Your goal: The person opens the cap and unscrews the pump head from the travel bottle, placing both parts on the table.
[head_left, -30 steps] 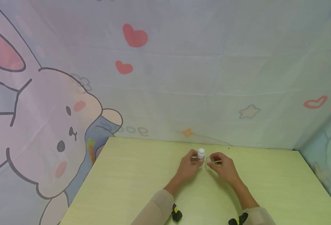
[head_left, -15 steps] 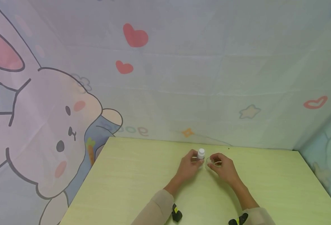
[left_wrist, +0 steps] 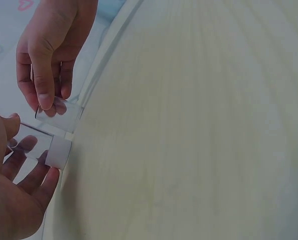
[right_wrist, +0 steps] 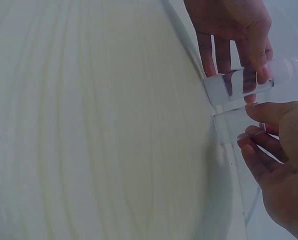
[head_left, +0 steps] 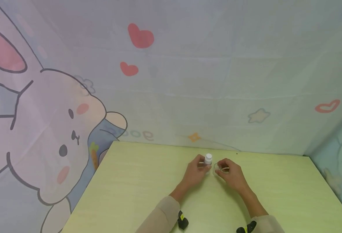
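A small bottle [head_left: 208, 159] with a white cap stands upright between the thumb and fingers of my left hand [head_left: 195, 173]. Its clear body and white bottom band [left_wrist: 59, 151] show in the left wrist view, with the left hand [left_wrist: 18, 192] curled round it. Just to the right, my right hand [head_left: 232, 174] pinches a clear open cylinder [head_left: 217, 167], like a cup, by its upper part. In the right wrist view the cylinder [right_wrist: 231, 125] is close beside the bottle [right_wrist: 216, 90]; whether they touch I cannot tell.
Both hands are near the back edge of the pale yellow table [head_left: 136, 181]. A printed cloth wall [head_left: 188, 97] rises behind it, and another cloth [head_left: 336, 155] hangs at the right. Dark wrist devices [head_left: 183, 221] sit by both sleeves.
Both hands keep almost the same place and hold. The clear cylinder has shifted very slightly to the right, away from the bottle.
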`<state>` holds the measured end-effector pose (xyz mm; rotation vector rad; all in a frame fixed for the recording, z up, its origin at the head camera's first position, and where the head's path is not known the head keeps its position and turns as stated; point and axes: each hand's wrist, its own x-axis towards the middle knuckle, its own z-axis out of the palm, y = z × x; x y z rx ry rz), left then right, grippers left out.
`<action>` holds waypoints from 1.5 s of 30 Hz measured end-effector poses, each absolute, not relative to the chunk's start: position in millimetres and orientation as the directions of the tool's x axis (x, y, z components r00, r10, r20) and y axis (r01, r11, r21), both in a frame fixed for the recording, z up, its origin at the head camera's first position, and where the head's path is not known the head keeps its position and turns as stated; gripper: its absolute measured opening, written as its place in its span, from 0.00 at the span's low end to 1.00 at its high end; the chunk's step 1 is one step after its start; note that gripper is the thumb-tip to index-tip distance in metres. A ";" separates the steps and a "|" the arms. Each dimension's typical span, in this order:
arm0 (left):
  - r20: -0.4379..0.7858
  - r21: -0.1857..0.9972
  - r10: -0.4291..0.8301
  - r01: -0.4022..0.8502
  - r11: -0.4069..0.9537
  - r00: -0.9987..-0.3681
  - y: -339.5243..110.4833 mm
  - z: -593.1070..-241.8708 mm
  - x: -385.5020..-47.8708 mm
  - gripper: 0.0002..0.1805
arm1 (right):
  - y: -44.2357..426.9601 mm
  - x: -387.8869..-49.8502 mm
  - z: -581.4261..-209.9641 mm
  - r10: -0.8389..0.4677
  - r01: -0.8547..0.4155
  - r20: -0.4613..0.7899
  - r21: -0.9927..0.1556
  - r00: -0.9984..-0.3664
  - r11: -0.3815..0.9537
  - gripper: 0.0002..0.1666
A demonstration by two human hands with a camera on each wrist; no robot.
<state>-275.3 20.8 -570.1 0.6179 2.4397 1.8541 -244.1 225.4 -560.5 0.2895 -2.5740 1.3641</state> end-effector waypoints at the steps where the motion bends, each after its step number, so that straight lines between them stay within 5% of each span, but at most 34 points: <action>1: 0.218 0.929 0.319 0.297 0.222 -0.922 21.0 -570.0 -275.4 0.10 | 225.7 -244.1 -560.3 -0.077 -0.276 0.282 -0.785 -0.956 0.555 0.14; 45: 0.224 0.922 0.316 0.306 0.239 -0.922 20.6 -568.8 -274.6 0.10 | 218.9 -244.6 -564.0 -0.140 -0.351 0.357 -0.639 -0.924 0.685 0.18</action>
